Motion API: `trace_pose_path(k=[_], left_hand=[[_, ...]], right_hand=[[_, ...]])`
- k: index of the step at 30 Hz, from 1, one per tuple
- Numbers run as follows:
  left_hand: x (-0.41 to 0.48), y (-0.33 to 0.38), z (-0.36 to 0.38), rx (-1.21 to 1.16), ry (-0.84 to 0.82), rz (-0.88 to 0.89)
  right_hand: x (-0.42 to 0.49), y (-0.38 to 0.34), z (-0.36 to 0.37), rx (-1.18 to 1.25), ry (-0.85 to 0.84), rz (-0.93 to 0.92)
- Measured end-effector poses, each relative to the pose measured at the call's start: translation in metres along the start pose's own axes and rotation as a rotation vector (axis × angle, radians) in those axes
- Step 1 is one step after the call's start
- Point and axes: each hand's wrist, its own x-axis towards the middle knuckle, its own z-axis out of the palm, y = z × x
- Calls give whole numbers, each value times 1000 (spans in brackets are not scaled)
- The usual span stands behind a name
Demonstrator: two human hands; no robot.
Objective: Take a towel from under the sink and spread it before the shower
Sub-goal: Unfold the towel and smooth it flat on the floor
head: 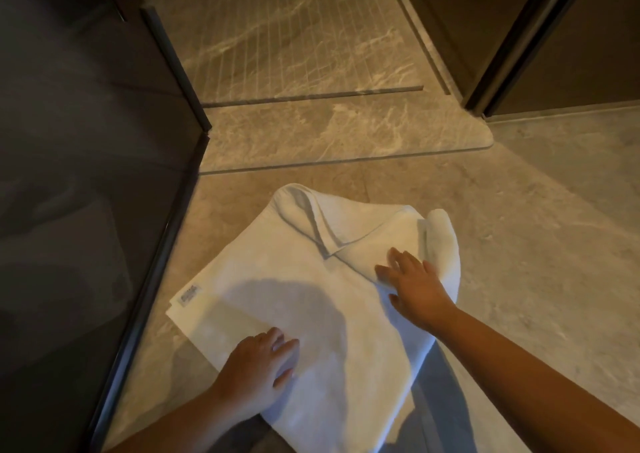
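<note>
Both hands are pressing flat on the white towel [311, 300], fingers spread: the left hand [263, 359] on its near left part, the right hand [412, 282] farther right beside a bunched fold. It is lying on the marble floor [519, 217], just near of the shower threshold [346, 133], right of the dark glass panel [86, 175].
</note>
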Motion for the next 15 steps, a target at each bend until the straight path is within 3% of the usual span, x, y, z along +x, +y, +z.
trace_pose_path(k=[6,9,11,15], left_hand=[[43,-16,-24,159,176,41],[69,-27,-28,152,63,-101],[75,-34,-20,117,-28,-190],[70,-36,-13,139,-55,-191]], right_hand=[[-9,-4,1,162,153,-45],[-17,-10,2,73,167,-91],[-17,-11,3,-23,95,-90],[-12,-5,11,-41,-73,-70]])
